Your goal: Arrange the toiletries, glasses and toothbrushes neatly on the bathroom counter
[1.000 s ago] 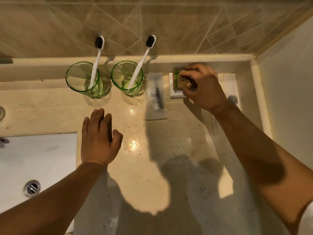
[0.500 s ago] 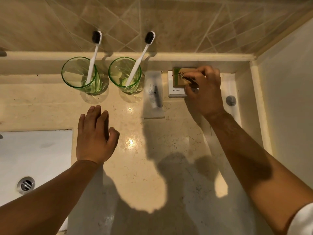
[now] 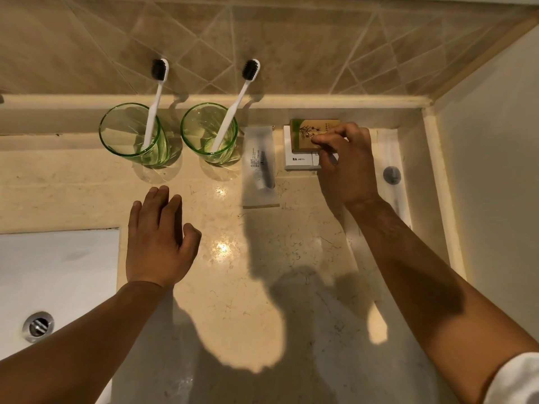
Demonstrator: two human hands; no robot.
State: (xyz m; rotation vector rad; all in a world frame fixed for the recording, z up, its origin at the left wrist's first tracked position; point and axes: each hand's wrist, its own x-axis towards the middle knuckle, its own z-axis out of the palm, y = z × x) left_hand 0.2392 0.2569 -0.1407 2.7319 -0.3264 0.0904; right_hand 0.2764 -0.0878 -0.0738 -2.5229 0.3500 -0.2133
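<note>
Head view: right hand pinches the soap box at its right edge, box lying on a white box at the counter's back edge near the right corner; left hand flat, fingers loose, holding nothing. Glasses with toothbrushes and sachet line the back edge. Risk: a skewed nudge could slide the soap box off the stack.

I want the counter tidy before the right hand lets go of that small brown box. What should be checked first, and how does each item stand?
1. Brown box lies on the white box: ok.
2. Right hand fingertips on the brown box: ok.
3. Box edges squared with each other: cannot tell, the hand covers part.
4. Both green glasses upright, one toothbrush each: ok.
5. Wrapped packet apart from the glasses and boxes: ok.
6. Left hand clear of all items: ok.
</note>
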